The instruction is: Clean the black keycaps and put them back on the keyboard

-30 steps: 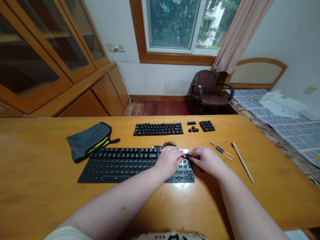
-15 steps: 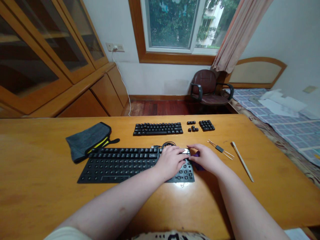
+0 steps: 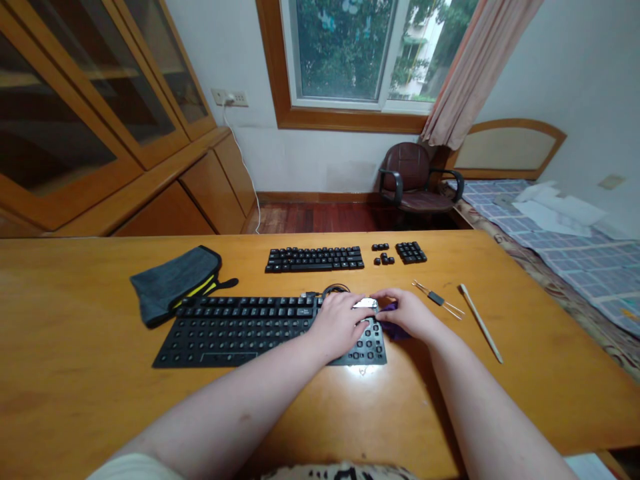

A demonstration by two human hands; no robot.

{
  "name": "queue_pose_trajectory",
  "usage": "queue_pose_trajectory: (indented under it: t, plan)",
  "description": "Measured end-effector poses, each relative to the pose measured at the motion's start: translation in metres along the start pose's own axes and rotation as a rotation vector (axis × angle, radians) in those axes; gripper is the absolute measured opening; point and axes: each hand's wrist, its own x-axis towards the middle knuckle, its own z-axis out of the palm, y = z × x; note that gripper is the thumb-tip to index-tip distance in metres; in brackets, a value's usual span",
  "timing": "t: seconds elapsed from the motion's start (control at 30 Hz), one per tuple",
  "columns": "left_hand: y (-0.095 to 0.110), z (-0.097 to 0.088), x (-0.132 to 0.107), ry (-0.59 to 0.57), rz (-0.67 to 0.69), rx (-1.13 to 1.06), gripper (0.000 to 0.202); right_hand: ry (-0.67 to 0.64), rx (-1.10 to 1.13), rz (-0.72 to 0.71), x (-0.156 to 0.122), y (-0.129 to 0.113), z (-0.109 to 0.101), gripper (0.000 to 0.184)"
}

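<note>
A black computer keyboard (image 3: 240,333) lies in front of me, with most lower keys and the number pad stripped to bare switches; its top two rows still carry keycaps. My left hand (image 3: 337,327) lies on its right part, fingers stretched toward the upper right corner. At that corner, my right hand (image 3: 405,313) has thumb and fingers curled close to the edge. A crumpled purple cloth (image 3: 395,330) is in and under the right hand, mostly hidden by it. A shiny silvery panel (image 3: 366,303) shows between the hands.
Loose black keycaps stand in blocks behind: a large block (image 3: 315,259), small groups (image 3: 384,259) and a number block (image 3: 411,252). A wire keycap puller (image 3: 436,298) and a white stick-like brush (image 3: 481,323) lie right. A grey cloth (image 3: 175,283) lies left, a coiled cable (image 3: 335,289) behind the keyboard.
My right thumb and fingers have shifted slightly at the keyboard's corner, and more of the silvery panel shows. The left hand has stayed nearly in place; the camera view moved a little.
</note>
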Motion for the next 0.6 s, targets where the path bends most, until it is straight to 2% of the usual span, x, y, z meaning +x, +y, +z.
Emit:
queue_pose_trajectory:
  t: [0.1,0.2,0.3,0.4,0.47,0.53,0.6]
  plan:
    - [0.001,-0.002,0.0,0.015,-0.017,-0.016,0.03,0.045,-0.036,0.011,-0.004,-0.004,-0.007,0.047]
    - [0.001,-0.003,0.001,0.022,-0.027,-0.05,0.038,0.236,-0.183,0.053,-0.013,-0.014,-0.022,0.04]
    - [0.001,-0.003,0.001,0.029,-0.028,-0.06,0.039,0.481,-0.355,0.126,-0.02,-0.02,-0.05,0.031]
    - [0.0,-0.001,0.001,0.037,-0.028,-0.054,0.038,0.634,-0.448,0.167,-0.011,-0.017,-0.088,0.031]
    - [0.0,-0.001,0.001,0.038,-0.032,-0.047,0.037,0.666,-0.525,0.165,0.008,-0.008,-0.115,0.031]
    - [0.0,-0.001,0.001,0.037,-0.041,-0.037,0.036,0.636,-0.547,0.223,0.034,0.003,-0.138,0.029]
    - [0.0,-0.001,0.001,0.032,-0.047,-0.029,0.036,0.553,-0.545,0.313,0.062,0.013,-0.155,0.028]
